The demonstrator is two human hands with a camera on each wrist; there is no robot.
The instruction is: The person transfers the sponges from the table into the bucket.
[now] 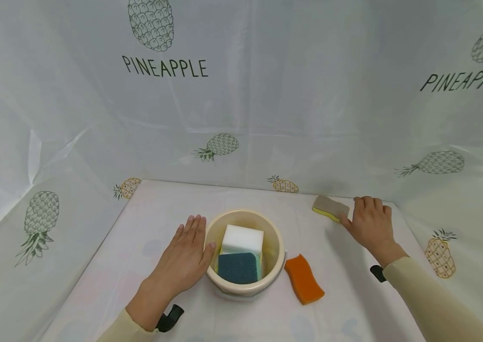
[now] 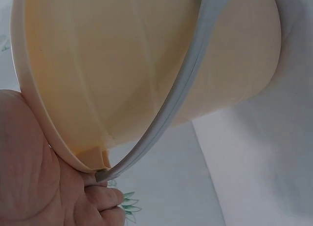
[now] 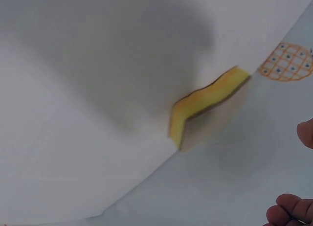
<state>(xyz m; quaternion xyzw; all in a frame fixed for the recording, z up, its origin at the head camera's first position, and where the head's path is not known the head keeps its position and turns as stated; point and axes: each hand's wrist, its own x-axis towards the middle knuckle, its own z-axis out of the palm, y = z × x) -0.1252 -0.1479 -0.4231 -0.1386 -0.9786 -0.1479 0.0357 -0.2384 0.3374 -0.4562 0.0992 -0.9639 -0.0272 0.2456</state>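
Observation:
A cream bucket (image 1: 281, 259) with a grey handle (image 2: 171, 106) stands on the table. Inside it are a white sponge block (image 1: 244, 237) and a dark blue-green scouring sponge (image 1: 238, 268), with yellow and pale green edges partly hidden behind. My left hand (image 1: 183, 259) lies against the bucket's left rim, fingers straight. Near the back right edge lies a grey-and-yellow sponge (image 1: 331, 207), its wavy yellow side (image 3: 210, 99) showing in the right wrist view. Just right of it hovers my right hand (image 1: 371, 225), fingers loosely bent and apart from the sponge.
An orange wavy sponge (image 1: 304, 280) lies on the table just right of the bucket. Behind the table and along its sides hangs a pale sheet (image 1: 309, 118) printed with pineapples.

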